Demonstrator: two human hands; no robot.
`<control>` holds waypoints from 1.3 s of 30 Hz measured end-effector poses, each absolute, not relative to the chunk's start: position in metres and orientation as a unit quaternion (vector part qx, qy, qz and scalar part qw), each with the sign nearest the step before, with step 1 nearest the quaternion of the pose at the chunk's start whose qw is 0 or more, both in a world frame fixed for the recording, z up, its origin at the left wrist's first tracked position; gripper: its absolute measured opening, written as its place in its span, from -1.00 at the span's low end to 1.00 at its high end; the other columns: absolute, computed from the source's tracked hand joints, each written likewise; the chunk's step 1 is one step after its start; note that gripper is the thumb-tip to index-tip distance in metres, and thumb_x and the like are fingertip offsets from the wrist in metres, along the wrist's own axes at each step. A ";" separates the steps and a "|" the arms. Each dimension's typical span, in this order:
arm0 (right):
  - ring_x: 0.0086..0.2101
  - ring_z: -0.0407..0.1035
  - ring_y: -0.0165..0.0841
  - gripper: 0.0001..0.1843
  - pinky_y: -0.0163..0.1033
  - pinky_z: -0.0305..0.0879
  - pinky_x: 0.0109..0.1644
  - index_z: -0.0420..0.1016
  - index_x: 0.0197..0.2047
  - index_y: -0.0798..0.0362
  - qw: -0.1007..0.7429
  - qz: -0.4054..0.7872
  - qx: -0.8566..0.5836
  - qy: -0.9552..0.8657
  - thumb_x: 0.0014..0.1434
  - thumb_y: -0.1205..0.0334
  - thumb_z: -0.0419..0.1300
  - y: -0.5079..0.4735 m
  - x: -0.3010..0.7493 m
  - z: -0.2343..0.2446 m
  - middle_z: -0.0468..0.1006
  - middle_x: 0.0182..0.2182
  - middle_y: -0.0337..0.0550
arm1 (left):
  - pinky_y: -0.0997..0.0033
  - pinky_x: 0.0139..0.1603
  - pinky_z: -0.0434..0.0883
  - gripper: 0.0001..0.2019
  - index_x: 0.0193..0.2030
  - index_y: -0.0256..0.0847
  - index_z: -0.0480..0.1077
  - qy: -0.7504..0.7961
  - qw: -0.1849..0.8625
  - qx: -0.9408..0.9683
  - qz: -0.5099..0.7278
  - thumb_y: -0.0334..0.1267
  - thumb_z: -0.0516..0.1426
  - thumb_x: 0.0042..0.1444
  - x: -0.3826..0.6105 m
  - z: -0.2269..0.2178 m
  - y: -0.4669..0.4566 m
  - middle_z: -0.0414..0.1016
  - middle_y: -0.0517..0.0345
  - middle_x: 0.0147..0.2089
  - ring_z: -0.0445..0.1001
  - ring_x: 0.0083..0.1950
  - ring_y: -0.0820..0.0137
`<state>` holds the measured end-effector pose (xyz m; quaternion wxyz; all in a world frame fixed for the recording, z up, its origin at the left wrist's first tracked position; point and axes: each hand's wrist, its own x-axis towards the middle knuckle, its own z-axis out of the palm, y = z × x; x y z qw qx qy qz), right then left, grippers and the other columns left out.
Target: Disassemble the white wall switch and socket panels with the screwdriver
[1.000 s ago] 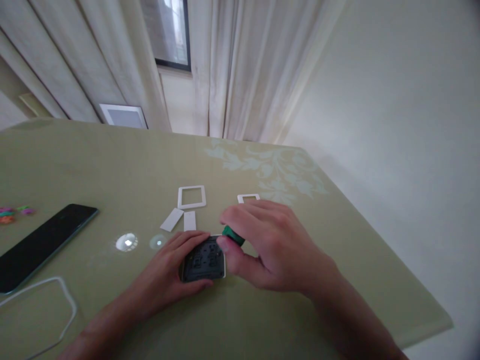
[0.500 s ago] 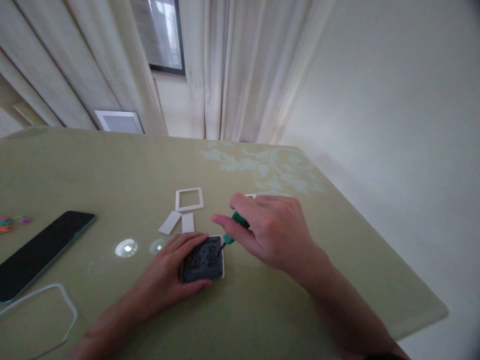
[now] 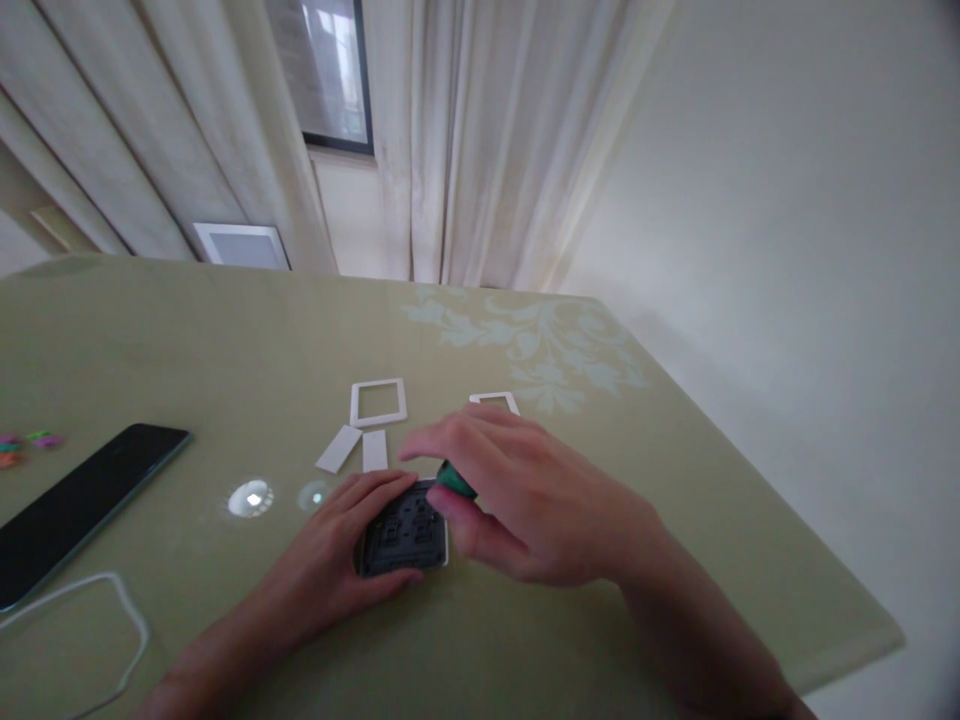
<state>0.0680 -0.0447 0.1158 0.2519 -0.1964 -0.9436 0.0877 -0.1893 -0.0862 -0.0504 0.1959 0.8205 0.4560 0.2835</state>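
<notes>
My left hand (image 3: 346, 545) grips a square switch panel (image 3: 412, 535) by its left side, thumb along the near edge and fingers on the far edge. The panel lies on the table with its dark, ribbed inner face up and a thin white rim. My right hand (image 3: 510, 495) is closed around the green handle of a screwdriver (image 3: 454, 481) over the panel's right side. The screwdriver's tip is hidden behind the thumb, so I cannot tell whether it touches the panel.
Beyond the hands lie a white square frame (image 3: 379, 402), two white rectangular plates (image 3: 339, 449) and a second white frame (image 3: 495, 397), partly covered by my right hand. To the left are a black phone (image 3: 90, 510), a white cable (image 3: 127, 605) and small colourful pieces (image 3: 30, 443).
My right hand has moved left and nearer with the screwdriver, uncovering more of the second white frame. The screwdriver's shaft has gone out of sight. My left hand keeps its grip on the panel.
</notes>
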 end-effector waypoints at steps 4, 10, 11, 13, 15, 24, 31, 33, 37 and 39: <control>-0.29 0.49 -0.24 -0.70 -0.14 0.32 -0.16 0.50 0.02 0.08 0.242 0.008 -0.324 -0.915 0.55 0.02 0.10 -0.046 0.068 0.116 0.67 -0.29 -0.12 | -0.06 0.33 0.59 -0.26 0.45 0.07 0.36 0.462 0.191 0.822 0.274 -0.03 0.43 0.16 -0.190 -0.053 -0.086 0.54 0.00 0.38 0.56 0.34 -0.08; -0.20 0.47 -0.32 -0.77 -0.20 0.31 -0.02 0.52 -0.02 0.06 0.220 0.091 -0.259 -0.936 0.57 0.19 0.06 -0.043 0.074 0.121 0.64 -0.20 -0.15 | -0.10 0.36 0.55 -0.22 0.49 0.08 0.32 0.452 0.179 0.827 0.282 -0.02 0.43 0.16 -0.190 -0.060 -0.085 0.52 -0.01 0.41 0.54 0.37 -0.05; -0.15 0.47 -0.30 -0.78 -0.18 0.31 0.03 0.52 0.05 0.07 0.216 0.101 -0.242 -0.941 0.54 0.24 0.07 -0.044 0.074 0.122 0.64 -0.14 -0.12 | -0.10 0.35 0.56 -0.23 0.49 0.08 0.32 0.450 0.181 0.827 0.285 -0.02 0.43 0.16 -0.190 -0.060 -0.085 0.53 -0.02 0.40 0.54 0.36 -0.06; -0.21 0.46 -0.27 -0.76 -0.17 0.29 -0.09 0.54 0.04 0.08 0.225 0.063 -0.287 -0.929 0.51 0.16 0.11 -0.045 0.074 0.121 0.64 -0.21 -0.12 | -0.10 0.34 0.57 -0.22 0.49 0.08 0.31 0.445 0.184 0.829 0.285 -0.02 0.43 0.17 -0.190 -0.059 -0.085 0.53 -0.03 0.39 0.55 0.35 -0.05; -0.39 0.38 -0.30 -0.67 -0.16 0.16 -0.27 0.55 -0.12 0.05 0.241 0.004 -0.357 -0.903 0.54 0.00 0.12 -0.046 0.073 0.120 0.57 -0.41 -0.21 | -0.10 0.34 0.56 -0.21 0.51 0.09 0.28 0.444 0.187 0.831 0.278 -0.03 0.42 0.19 -0.190 -0.058 -0.085 0.51 -0.04 0.41 0.55 0.36 -0.05; -0.32 0.37 -0.25 -0.66 -0.15 0.20 -0.23 0.56 -0.01 0.06 0.215 -0.012 -0.369 -0.904 0.54 0.00 0.09 -0.047 0.072 0.119 0.59 -0.34 -0.13 | -0.13 0.36 0.55 -0.21 0.52 0.07 0.26 0.442 0.192 0.833 0.273 0.00 0.42 0.20 -0.192 -0.059 -0.085 0.48 -0.06 0.44 0.51 0.39 -0.07; -0.12 0.44 -0.28 -0.67 -0.20 0.34 0.01 0.52 0.25 0.00 0.211 0.111 -0.224 -0.945 0.50 0.25 0.11 -0.049 0.073 0.121 0.56 -0.14 -0.12 | -0.05 0.31 0.59 -0.25 0.47 0.07 0.35 0.441 0.192 0.828 0.287 -0.03 0.44 0.16 -0.191 -0.060 -0.084 0.55 -0.03 0.37 0.57 0.33 -0.05; -0.26 0.43 -0.30 -0.73 -0.21 0.31 -0.15 0.59 0.09 0.04 0.234 0.068 -0.310 -0.919 0.53 0.12 0.13 -0.048 0.072 0.119 0.58 -0.26 -0.16 | -0.04 0.31 0.59 -0.22 0.49 0.08 0.32 0.439 0.190 0.830 0.286 -0.04 0.43 0.17 -0.190 -0.060 -0.084 0.53 -0.02 0.39 0.56 0.34 -0.04; -0.28 0.44 -0.29 -0.70 -0.18 0.31 -0.15 0.59 0.01 0.06 0.243 0.036 -0.328 -0.912 0.55 0.20 0.03 -0.048 0.070 0.116 0.61 -0.27 -0.14 | -0.07 0.35 0.56 -0.21 0.51 0.10 0.28 0.435 0.187 0.835 0.282 -0.04 0.43 0.18 -0.191 -0.059 -0.083 0.51 -0.02 0.41 0.54 0.37 -0.04; -0.12 0.48 -0.25 -0.61 -0.14 0.39 0.01 0.49 0.27 0.07 0.232 0.090 -0.272 -0.930 0.47 0.31 0.03 -0.048 0.069 0.116 0.64 -0.07 -0.06 | -0.08 0.36 0.56 -0.21 0.51 0.09 0.27 0.434 0.191 0.835 0.279 -0.03 0.43 0.19 -0.192 -0.059 -0.084 0.49 -0.03 0.42 0.53 0.38 -0.05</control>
